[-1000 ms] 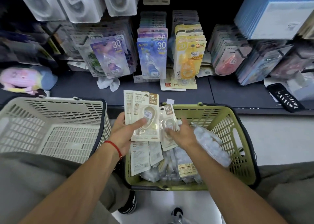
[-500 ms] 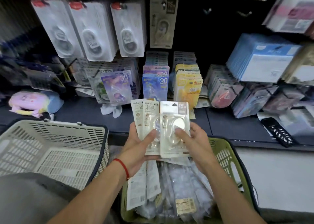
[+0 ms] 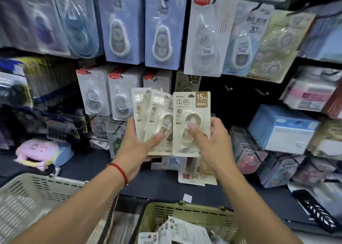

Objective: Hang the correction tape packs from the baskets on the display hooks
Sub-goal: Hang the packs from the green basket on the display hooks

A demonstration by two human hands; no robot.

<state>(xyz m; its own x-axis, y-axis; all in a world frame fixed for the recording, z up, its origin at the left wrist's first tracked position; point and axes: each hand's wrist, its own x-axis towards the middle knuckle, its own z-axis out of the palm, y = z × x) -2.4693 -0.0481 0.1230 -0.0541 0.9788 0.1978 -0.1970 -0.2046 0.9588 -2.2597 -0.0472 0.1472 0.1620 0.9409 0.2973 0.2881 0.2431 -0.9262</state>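
A fan of packs (image 3: 148, 121) is gripped by the left hand (image 3: 137, 147); the front pack (image 3: 191, 122) is pinched at its blister by the right hand (image 3: 212, 142). Above the grip, bare hooks (image 3: 228, 88) are seen. The cards are judged light, stiff and slippery, best held low, the top hole kept free.

Both hands (image 3: 135, 147) (image 3: 216, 143) hold fanned packs (image 3: 191, 121) before the hooks (image 3: 228, 88), above two baskets, one left (image 3: 33, 193), one right (image 3: 187, 212) with packs inside.
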